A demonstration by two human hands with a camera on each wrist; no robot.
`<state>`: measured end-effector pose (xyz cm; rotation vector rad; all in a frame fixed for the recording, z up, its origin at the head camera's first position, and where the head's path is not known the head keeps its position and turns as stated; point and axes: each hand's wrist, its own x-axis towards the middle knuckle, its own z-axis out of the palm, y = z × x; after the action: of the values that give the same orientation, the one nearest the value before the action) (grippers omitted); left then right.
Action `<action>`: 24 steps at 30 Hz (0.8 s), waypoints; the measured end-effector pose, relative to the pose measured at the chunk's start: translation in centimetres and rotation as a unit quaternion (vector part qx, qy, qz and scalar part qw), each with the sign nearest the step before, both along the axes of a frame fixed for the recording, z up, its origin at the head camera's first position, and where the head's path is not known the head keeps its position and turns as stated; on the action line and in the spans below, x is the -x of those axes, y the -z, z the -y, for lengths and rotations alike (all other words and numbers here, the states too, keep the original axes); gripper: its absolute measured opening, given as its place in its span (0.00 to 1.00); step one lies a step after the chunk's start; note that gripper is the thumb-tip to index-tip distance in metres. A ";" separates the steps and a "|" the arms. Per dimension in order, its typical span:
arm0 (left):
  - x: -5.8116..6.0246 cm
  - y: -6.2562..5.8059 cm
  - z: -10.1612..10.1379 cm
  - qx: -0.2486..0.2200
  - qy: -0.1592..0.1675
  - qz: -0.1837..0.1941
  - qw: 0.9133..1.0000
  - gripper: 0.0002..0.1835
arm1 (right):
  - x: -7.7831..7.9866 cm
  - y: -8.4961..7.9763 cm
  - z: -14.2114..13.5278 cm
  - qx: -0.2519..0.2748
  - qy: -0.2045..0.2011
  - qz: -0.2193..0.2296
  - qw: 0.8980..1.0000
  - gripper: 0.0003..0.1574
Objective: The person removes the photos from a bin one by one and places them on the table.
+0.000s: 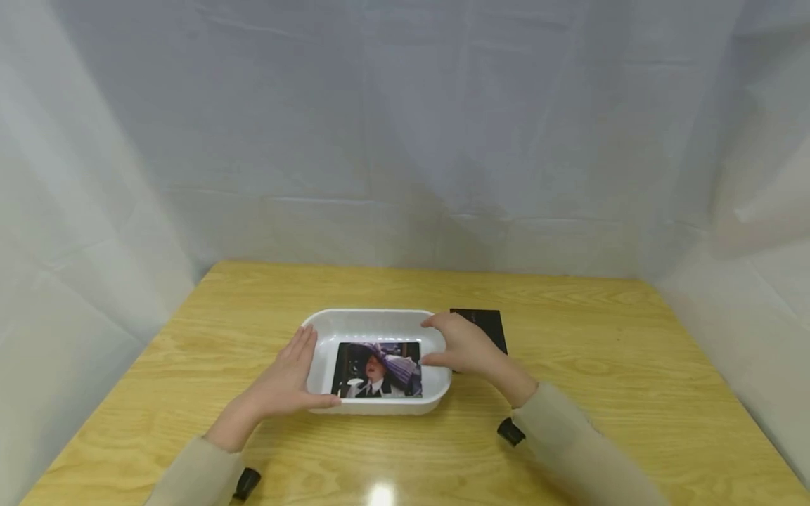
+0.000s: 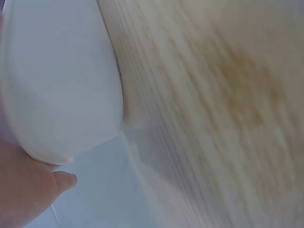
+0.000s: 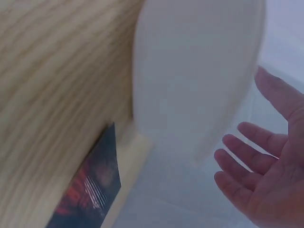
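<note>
A white rectangular dish [image 1: 373, 317] with rounded corners sits on the wooden table. Inside it lies a glossy picture card [image 1: 380, 372] showing a person in a large purple hat. My left hand [image 1: 287, 379] rests along the dish's left end, fingers extended at the rim and thumb by the front edge. At the right end, my right hand [image 1: 468, 344] hovers with thumb and fingers spread, their tips over the rim. In the right wrist view its fingers [image 3: 254, 161] are separated and hold nothing. A dark flat card [image 1: 484, 325] lies beyond that hand, partly hidden by it.
Wooden table surface [image 1: 620, 393] extends around the dish. White sheeting [image 1: 405, 140] hangs behind the table and along both sides. A black wrist device [image 1: 510, 431] shows under the right sleeve, another [image 1: 247, 483] under the left.
</note>
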<state>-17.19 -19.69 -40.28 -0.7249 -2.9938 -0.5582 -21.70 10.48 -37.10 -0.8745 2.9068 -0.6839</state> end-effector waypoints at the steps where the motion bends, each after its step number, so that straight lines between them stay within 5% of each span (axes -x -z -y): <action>1: 0.0 0.1 0.1 0.000 -0.001 -0.001 1.000 0.63 | 0.1 0.2 0.4 -0.012 -0.008 -0.004 1.000 0.36; 17: 0.3 0.2 0.5 0.000 0.012 -0.003 1.000 0.61 | 1.7 3.7 5.0 -0.136 -0.085 -0.057 0.985 0.48; 24: 0.2 0.3 0.6 0.003 0.008 -0.012 1.000 0.58 | 2.1 4.1 6.0 -0.158 -0.083 -0.048 0.983 0.53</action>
<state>-17.43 -20.34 -40.56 -0.7497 -2.9720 -0.5390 -23.83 4.52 -41.21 -1.1139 2.8635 -0.1645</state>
